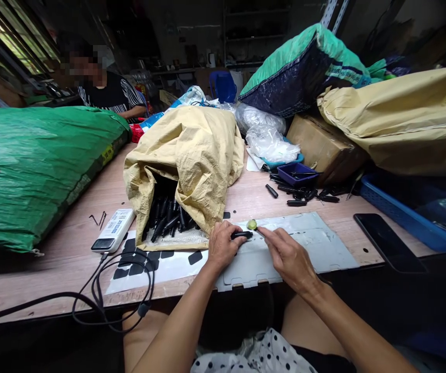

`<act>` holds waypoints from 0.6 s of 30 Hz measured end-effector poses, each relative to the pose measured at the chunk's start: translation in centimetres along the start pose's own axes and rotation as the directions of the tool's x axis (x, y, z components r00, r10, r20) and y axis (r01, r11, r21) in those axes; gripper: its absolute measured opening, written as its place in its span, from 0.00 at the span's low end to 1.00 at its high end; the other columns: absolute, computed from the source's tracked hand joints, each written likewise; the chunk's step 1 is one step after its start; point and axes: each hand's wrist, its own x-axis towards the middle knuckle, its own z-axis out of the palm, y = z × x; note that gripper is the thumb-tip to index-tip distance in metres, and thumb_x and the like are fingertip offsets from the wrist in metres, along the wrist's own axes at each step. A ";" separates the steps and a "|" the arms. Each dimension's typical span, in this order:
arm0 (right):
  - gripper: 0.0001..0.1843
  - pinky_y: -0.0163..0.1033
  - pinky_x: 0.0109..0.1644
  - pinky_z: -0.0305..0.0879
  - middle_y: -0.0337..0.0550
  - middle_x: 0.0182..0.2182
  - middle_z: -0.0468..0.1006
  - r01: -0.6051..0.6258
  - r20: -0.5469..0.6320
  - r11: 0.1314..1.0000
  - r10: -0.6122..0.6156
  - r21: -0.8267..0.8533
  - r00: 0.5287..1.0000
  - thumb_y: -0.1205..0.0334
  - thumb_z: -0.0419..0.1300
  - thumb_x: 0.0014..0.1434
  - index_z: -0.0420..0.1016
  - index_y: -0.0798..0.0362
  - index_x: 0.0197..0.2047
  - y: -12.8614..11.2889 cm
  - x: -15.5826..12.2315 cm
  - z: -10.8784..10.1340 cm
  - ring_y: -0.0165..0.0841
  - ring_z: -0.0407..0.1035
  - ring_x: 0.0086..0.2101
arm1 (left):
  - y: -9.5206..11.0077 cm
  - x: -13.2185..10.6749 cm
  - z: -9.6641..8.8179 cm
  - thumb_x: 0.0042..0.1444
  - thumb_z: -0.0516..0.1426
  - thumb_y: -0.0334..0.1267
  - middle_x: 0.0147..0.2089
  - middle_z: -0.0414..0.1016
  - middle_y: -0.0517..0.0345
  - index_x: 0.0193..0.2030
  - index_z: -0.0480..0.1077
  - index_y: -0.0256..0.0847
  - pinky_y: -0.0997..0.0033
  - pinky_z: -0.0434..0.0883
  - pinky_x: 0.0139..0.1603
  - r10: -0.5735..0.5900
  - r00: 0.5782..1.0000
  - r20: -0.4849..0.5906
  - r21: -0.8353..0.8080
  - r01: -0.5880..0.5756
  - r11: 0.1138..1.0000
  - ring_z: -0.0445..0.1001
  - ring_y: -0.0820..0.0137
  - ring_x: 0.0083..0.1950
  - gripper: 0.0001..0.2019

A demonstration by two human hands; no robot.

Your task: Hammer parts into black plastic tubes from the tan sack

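My left hand [225, 243] grips a short black tube-like piece [242, 234] and rests on a grey board [316, 243] at the table's front edge. Opposite it, my right hand [290, 256] is closed in a pinch, its fingertips beside a small round green thing [252, 224] on the board. What those fingertips hold, if anything, is too small to tell. Just behind my left hand lies a beige woven sack [203, 140], its mouth open towards me. Many similar black pieces [168, 217] fill the sack's opening.
Left of the sack are a white power bank [114, 230] with a coiled cable [98, 285] and a sheet of black stickers [156, 274]. Loose black parts surround a purple tray [298, 173]. A phone [388, 241] lies right, near a blue basket [409, 212]. Another person [110, 93] sits behind a green sack [40, 171].
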 end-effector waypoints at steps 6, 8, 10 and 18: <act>0.20 0.38 0.43 0.66 0.44 0.43 0.77 -0.114 -0.027 0.981 0.111 -0.159 0.993 0.61 0.53 0.72 0.74 0.47 0.63 3.3 3.5 0.3 0.35 0.73 0.43 | 0.1 -0.1 -0.1 0.57 0.67 0.38 0.41 0.73 0.58 0.44 0.78 0.46 0.61 0.63 0.50 0.010 1.000 -0.015 0.011 -0.010 1.000 0.67 0.61 0.47 0.09; 0.18 0.39 0.43 0.64 0.44 0.40 0.76 -0.092 0.009 0.965 0.097 -0.248 0.995 0.63 0.54 0.70 0.77 0.48 0.59 4.6 4.2 1.2 0.36 0.71 0.43 | 0.3 -0.1 -0.2 0.57 0.67 0.37 0.41 0.73 0.58 0.43 0.78 0.46 0.61 0.63 0.49 0.016 1.000 -0.019 0.005 -0.016 1.000 0.67 0.62 0.46 0.08; 0.17 0.40 0.44 0.61 0.45 0.40 0.76 -0.067 0.016 0.949 0.075 -0.308 0.997 0.64 0.55 0.69 0.79 0.48 0.57 5.4 4.5 2.1 0.37 0.69 0.43 | 0.5 -0.2 -0.3 0.56 0.67 0.36 0.41 0.73 0.58 0.42 0.77 0.46 0.61 0.63 0.49 0.018 1.000 -0.020 -0.002 -0.018 1.000 0.67 0.62 0.46 0.08; 0.15 0.43 0.47 0.55 0.47 0.41 0.75 -0.082 -0.052 0.922 0.067 -0.377 0.996 0.62 0.55 0.69 0.78 0.49 0.55 5.6 4.3 3.6 0.40 0.63 0.45 | 0.2 0.1 -0.1 0.57 0.67 0.38 0.42 0.74 0.57 0.43 0.77 0.46 0.59 0.64 0.52 0.008 1.000 -0.010 0.034 -0.008 0.999 0.68 0.60 0.48 0.08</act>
